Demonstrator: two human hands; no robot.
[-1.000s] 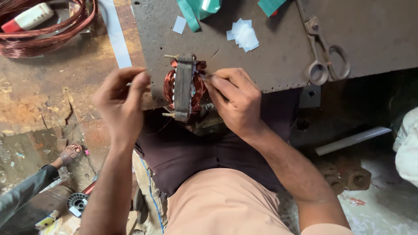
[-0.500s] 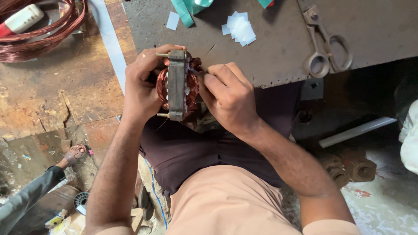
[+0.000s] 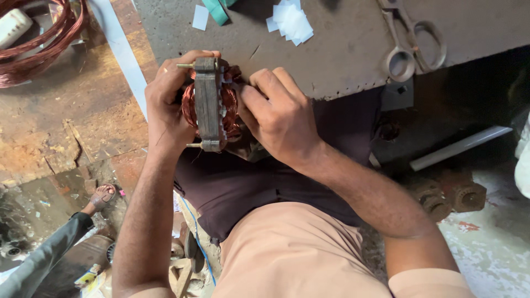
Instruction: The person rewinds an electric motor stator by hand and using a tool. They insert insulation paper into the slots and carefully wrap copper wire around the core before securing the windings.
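Hands clamped on a motor stator at the bench edge

We hold a motor stator, a grey laminated steel core with copper windings bulging from both faces, just at the near edge of the bench, above our lap. Our left hand wraps around its left side: the fingers curl over the far end of the core and the palm presses against the windings, so this hand is closed firmly on it. Our right hand sits against the right side, fingers bent and bunched together, with the fingertips pushed into the copper coil next to the core; we cannot tell whether anything small is pinched between them. Both hands are close together, with only the stator between them. Two brass-coloured studs stick out of the core toward the left, one at the far end and one at the near end.

On the bench, far and to the right, lie scissors with their handles toward us. Small white paper slips lie farther back near the middle. A coil of copper wire rests far left, well apart from the hands.
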